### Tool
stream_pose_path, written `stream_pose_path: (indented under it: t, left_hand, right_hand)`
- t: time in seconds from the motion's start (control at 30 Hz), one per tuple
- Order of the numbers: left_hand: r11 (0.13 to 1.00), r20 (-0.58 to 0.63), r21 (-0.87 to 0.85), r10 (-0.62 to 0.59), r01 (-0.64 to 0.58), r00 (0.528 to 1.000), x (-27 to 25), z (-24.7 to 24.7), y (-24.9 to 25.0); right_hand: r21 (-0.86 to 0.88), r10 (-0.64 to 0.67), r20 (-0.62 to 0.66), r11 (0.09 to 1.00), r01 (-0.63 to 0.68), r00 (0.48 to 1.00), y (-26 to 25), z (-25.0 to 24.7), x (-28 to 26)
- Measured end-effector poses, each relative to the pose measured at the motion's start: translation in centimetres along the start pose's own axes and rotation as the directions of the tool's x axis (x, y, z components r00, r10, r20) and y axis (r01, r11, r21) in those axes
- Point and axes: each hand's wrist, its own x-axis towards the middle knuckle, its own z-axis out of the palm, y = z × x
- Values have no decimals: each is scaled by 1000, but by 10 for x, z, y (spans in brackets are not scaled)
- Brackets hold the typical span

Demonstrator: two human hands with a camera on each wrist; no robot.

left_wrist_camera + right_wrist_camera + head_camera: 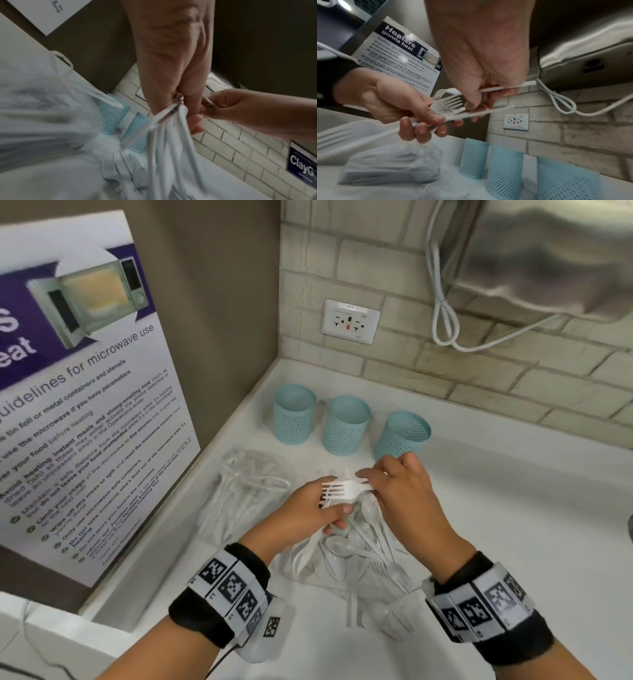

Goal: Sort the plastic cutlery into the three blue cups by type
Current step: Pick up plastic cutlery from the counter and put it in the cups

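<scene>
Three blue perforated cups (294, 414) (346, 424) (402, 434) stand in a row at the back of the white counter; all look empty. In front of the cups, my right hand (370, 477) grips a bunch of white plastic forks (342, 489) by the handles, tines pointing left. My left hand (337, 515) meets it from the left, its thumb and fingers curled round several white cutlery handles (163, 135) that hang below it. Under both hands lies a loose pile of spoons and forks (359, 549) on clear plastic. The right wrist view shows the forks (450, 100) between both hands.
A clear bag of more cutlery (246, 487) lies left of the pile. A microwave-guidelines poster (85, 405) leans on the left wall. A wall socket (350, 321) sits on the brick wall, and a steel appliance (548, 258) with a white cord (445, 313) hangs at upper right.
</scene>
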Motion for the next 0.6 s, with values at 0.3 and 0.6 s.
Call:
stream_pose_path:
  t: [0.3, 0.6]
  left_hand:
    - [993, -203, -117, -9, -15, 979, 2, -12, -2]
    - [912, -264, -411, -95, -22, 960, 3, -14, 1]
  right_hand:
    - [5, 118, 216, 992, -122, 969, 16, 3, -16]
    - [596, 405, 554, 418, -686, 727, -5, -7, -19]
